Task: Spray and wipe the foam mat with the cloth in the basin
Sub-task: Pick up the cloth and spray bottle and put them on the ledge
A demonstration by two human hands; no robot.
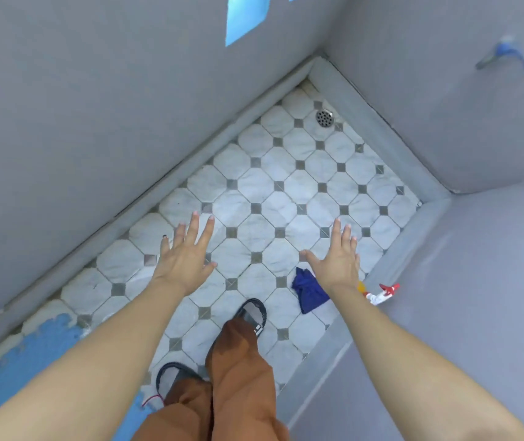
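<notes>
Both arms reach forward over a sunken basin floor of white octagonal marble-look tiles with small grey square insets (286,198), bounded by a smooth grey painted kerb. The left hand (184,259) and the right hand (338,262) are both flat, palms down, fingers spread and holding nothing.

Task items: a crumpled dark blue cloth (308,289) lies on the tiles at about 5 o'clock from centre, just beside the right wrist. A white spray bottle with a red trigger (381,294) lies on its side at the kerb, at 3 o'clock from the cloth; part of it is hidden by the forearm. The light blue foam mat with a notched, jigsaw-style edge (31,361) sits at 8 o'clock, partly covered by the left arm.

A round perforated metal drain (324,117) sits at 1 o'clock.

Judgement: no step is under way; this appears to be the starting position. The next move likely calls for the right hand to drop back and close on the bottle or cloth, then turn toward the mat.
</notes>
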